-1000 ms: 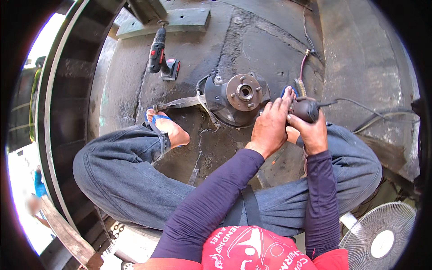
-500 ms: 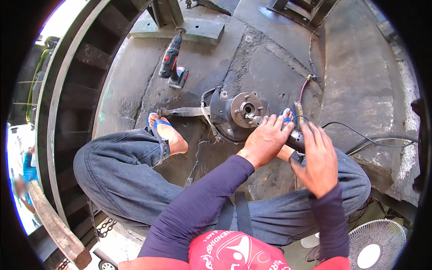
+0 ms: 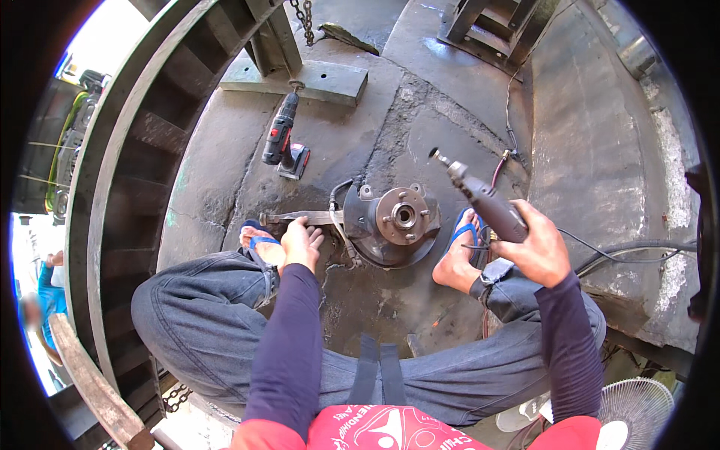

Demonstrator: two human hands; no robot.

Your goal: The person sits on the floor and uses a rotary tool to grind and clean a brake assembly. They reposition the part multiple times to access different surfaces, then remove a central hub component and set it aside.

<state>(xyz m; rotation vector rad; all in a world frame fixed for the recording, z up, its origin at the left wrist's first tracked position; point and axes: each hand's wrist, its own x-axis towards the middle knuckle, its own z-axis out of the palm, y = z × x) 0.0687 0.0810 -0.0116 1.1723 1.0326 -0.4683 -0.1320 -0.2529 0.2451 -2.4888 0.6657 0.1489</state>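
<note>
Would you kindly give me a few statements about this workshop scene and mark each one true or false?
1. The right hand holds a die grinder lifted clear of the wheel hub. True.
2. The left hand grips the cordless drill. False: it rests on the metal arm jutting from the hub; the drill lies untouched on the floor.
3. The person wears closed boots. False: blue flip-flops.
4. A fan stands at the lower right. True.
</note>
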